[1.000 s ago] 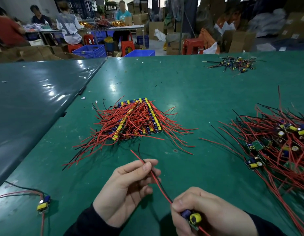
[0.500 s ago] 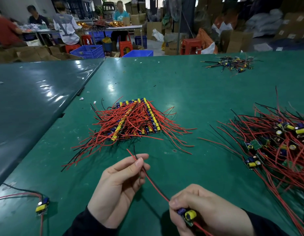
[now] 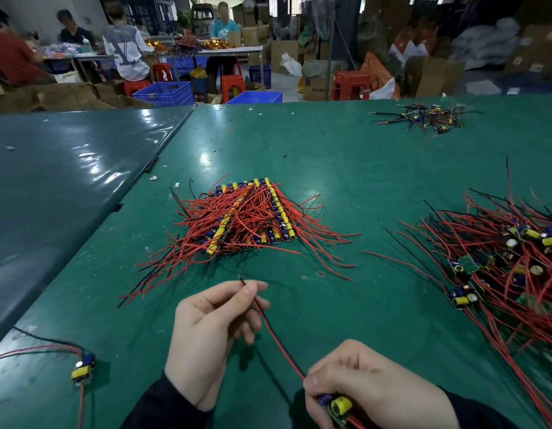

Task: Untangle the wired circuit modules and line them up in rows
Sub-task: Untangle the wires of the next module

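Circuit module [image 3: 336,405] clenched in right hand [image 3: 374,388] grip; red-black lead [image 3: 278,339] pinched near tip by left hand [image 3: 212,329]. Aligned rows [image 3: 247,218] beyond, tangled pile [image 3: 510,252] rightward on worktop [image 3: 346,168]. No legible markings.

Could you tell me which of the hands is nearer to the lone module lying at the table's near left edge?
Left. The left hand is just right of that lone module, pinching a red wire's tip; the right hand is further right, gripping another module.

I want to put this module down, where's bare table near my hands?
Bare green table lies between the sorted stack and the tangled pile, ahead of your right hand. The right edge is crowded with wires.
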`<action>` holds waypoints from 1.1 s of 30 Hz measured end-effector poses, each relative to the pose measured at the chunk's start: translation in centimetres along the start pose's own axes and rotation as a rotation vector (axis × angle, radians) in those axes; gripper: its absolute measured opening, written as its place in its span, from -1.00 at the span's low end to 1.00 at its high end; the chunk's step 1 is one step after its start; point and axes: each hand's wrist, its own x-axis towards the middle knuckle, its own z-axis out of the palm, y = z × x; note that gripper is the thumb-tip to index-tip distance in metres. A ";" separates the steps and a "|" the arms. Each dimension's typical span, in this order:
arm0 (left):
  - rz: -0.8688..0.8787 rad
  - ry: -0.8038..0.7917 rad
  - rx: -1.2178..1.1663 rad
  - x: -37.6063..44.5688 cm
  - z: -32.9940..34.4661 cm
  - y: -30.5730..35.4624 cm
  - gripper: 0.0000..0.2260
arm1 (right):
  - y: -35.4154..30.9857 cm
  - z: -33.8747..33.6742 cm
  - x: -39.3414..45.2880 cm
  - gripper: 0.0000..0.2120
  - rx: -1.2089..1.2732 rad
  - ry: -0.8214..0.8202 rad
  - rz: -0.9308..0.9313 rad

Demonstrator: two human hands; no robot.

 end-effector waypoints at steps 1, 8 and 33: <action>-0.014 -0.013 -0.019 -0.1 0.0 0.1 -0.84 | 0.0 0.0 0.0 -0.70 -0.006 -0.001 0.001; -0.241 -0.028 -0.247 0.0 -0.3 1.0 -0.80 | 0.0 -0.2 0.0 -0.70 -0.119 0.084 -0.010; -0.641 -0.205 -0.436 0.8 -1.6 1.4 -0.76 | 1.2 -1.5 -0.5 -0.85 -0.795 0.383 -0.267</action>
